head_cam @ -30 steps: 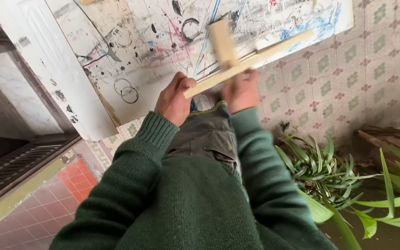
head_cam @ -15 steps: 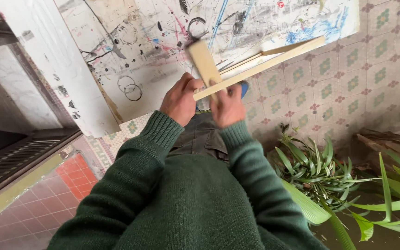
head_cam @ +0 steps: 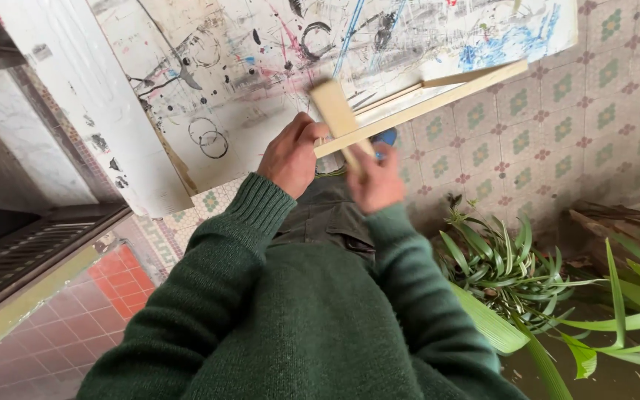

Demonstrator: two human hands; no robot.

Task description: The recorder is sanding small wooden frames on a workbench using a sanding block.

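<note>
My left hand [head_cam: 289, 157] grips the near end of a long pale wooden strip [head_cam: 438, 98] that runs up and right over the edge of a paint-spattered white board [head_cam: 261, 67]. My right hand [head_cam: 376, 181] holds a short flat wooden block [head_cam: 337, 115], blurred with motion, just above the strip next to my left hand. A second thin strip lies alongside the long one on the board. Both arms wear green knitted sleeves. A small blue thing [head_cam: 387, 136] shows just behind my right hand.
The board leans over a patterned tile floor [head_cam: 594, 111]. Green long-leaved plants [head_cam: 527, 274] grow at the lower right. A dark metal grille [head_cam: 16, 259] and red tiles [head_cam: 75, 333] lie at the left.
My right hand has swung the block from right of the strip toward my left hand, then drawn back slightly down and right. My left hand and the strip stayed nearly still.
</note>
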